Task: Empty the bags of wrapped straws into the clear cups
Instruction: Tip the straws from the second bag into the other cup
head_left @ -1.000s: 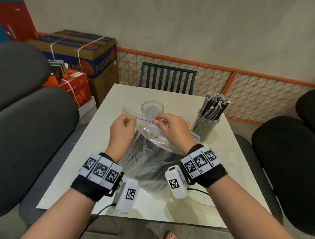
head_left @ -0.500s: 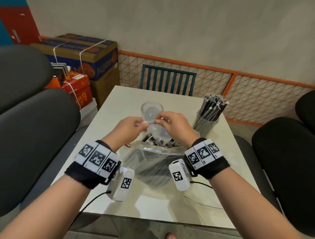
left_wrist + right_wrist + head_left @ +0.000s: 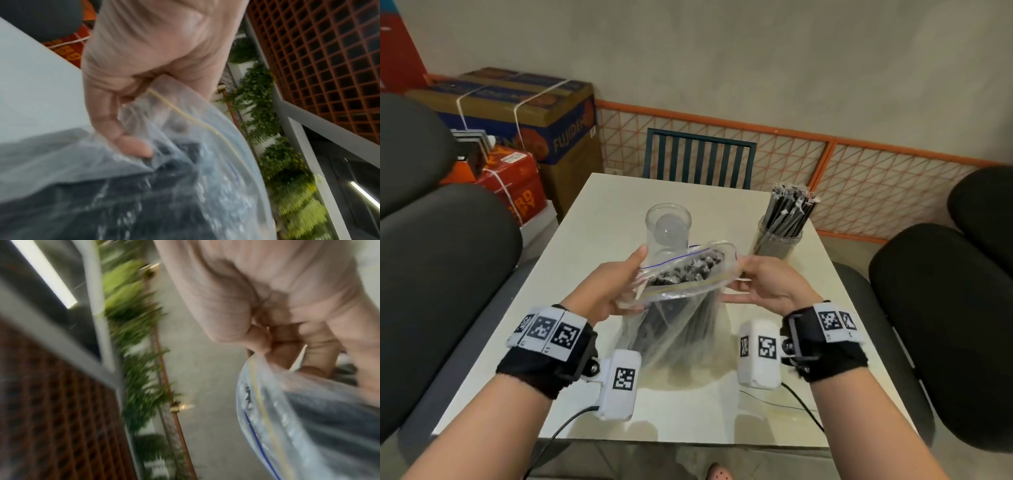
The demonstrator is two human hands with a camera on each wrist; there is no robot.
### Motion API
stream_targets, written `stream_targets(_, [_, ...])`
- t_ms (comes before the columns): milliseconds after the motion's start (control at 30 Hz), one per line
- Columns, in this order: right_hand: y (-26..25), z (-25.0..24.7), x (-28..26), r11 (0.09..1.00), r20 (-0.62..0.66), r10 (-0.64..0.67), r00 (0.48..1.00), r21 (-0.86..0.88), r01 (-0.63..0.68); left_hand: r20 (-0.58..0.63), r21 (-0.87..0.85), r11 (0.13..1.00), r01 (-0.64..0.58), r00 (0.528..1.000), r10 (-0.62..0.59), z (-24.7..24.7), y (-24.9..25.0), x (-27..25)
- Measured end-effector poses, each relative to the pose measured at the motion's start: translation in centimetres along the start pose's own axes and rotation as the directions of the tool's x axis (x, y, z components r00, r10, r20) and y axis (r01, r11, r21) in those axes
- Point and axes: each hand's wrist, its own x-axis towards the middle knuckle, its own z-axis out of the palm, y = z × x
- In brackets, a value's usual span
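A clear zip bag (image 3: pixel 681 318) full of dark wrapped straws (image 3: pixel 685 270) stands upright above the white table (image 3: pixel 599 219), its mouth pulled wide. My left hand (image 3: pixel 616 284) grips the left side of the bag's mouth (image 3: pixel 164 129). My right hand (image 3: pixel 763 284) pinches the right side of the bag (image 3: pixel 308 402). Just behind the bag stands an empty clear cup (image 3: pixel 668 228). A second clear cup (image 3: pixel 779 240), to the right, is packed with upright wrapped straws (image 3: pixel 789 209).
Black padded chairs (image 3: pixel 441 274) flank the table on the left and right (image 3: pixel 941 308). A teal slatted chair (image 3: pixel 698 157) sits at the far edge. Cardboard boxes (image 3: pixel 524 113) are stacked at the back left, before an orange mesh fence (image 3: pixel 859 171).
The bag lay flat on the table with both hands at its zip. Now it is lifted upright and its mouth is pulled wide, my hands spread apart at its two sides.
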Motion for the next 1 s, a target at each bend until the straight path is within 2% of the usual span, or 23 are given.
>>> stream_targets(67, [0.7, 0.1, 0.6, 0.984, 0.059, 0.102, 0.993, 0.143, -0.110, 0.183, -0.032, 0.999, 0.041, 0.983, -0.034, -0.6, -0.3, 0.0])
stream_targets(133, [1.5, 0.4, 1.2, 0.981, 0.069, 0.122, 0.990, 0.142, -0.131, 0.400, -0.067, 0.995, 0.076, 0.916, -0.043, -1.6, -0.7, -0.1])
stream_targets(200, [2.4, 0.1, 1.5, 0.987, 0.109, 0.105, 0.989, 0.109, -0.117, 0.518, -0.021, 0.998, 0.062, 0.854, -0.042, -2.4, -1.0, -0.1])
stream_targets(233, [2.7, -0.2, 1.6, 0.992, 0.139, 0.094, 0.986, 0.067, -0.104, 0.506, 0.055, 0.998, 0.017, 0.861, -0.043, -2.6, -1.0, -0.3])
stream_targets(300, [2.9, -0.8, 1.6, 0.998, 0.178, 0.055, 0.983, -0.019, -0.052, 0.354, 0.218, 0.972, -0.088, 0.935, 0.005, -2.5, -0.4, -0.6])
stream_targets(367, [3.1, -1.1, 1.6, 1.000, 0.179, 0.000, 0.984, 0.001, 0.000, 0.226, 0.260, 0.958, -0.122, 0.972, 0.063, -2.3, 0.1, -0.4])
stream_targets(433, [3.1, -1.3, 1.8, 0.997, 0.146, -0.023, 0.989, 0.077, 0.012, 0.164, 0.119, 0.989, -0.088, 0.984, 0.068, -1.5, 0.2, 0.0])
stream_targets(533, [3.1, -1.0, 2.6, 0.996, 0.084, 0.035, 0.996, 0.075, -0.041, 0.042, -0.174, 0.984, 0.036, 0.999, -0.030, 0.0, -0.4, 1.3])
stream_targets(600, [3.3, -0.1, 3.1, 0.993, -0.045, 0.113, 0.993, 0.038, -0.112, 0.002, -0.369, 0.924, 0.098, 0.995, -0.105, 1.1, -0.8, 1.9])
stream_targets(667, [3.5, 0.7, 3.6, 0.990, -0.156, 0.139, 0.978, 0.041, -0.134, 0.006, -0.528, 0.836, 0.148, 0.985, -0.171, 1.8, -1.1, 2.3])
stream_targets(733, [3.5, 1.5, 3.4, 0.992, -0.172, 0.122, 0.978, 0.040, -0.117, -0.012, -0.641, 0.749, 0.171, 0.973, -0.233, 2.2, -1.2, 2.2])
stream_targets(800, [3.2, 1.9, 2.4, 0.995, -0.152, 0.085, 0.985, -0.047, -0.093, -0.068, -0.717, 0.686, 0.121, 0.968, -0.242, 2.2, -1.3, 2.7])
stream_targets(867, [3.2, 1.8, 1.7, 0.984, -0.150, 0.065, 0.987, -0.155, -0.088, -0.093, -0.731, 0.677, 0.083, 0.971, -0.219, 1.9, -1.5, 2.9])
stream_targets(967, [3.2, 1.7, 1.3, 0.996, -0.126, 0.029, 0.992, -0.080, -0.039, -0.133, -0.723, 0.688, 0.062, 0.965, -0.227, 1.7, -1.6, 2.7])
stream_targets(1000, [3.1, 1.8, 1.3, 1.000, -0.128, 0.017, 0.992, -0.005, -0.018, -0.141, -0.678, 0.731, 0.081, 0.961, -0.238, 1.9, -1.7, 2.3])
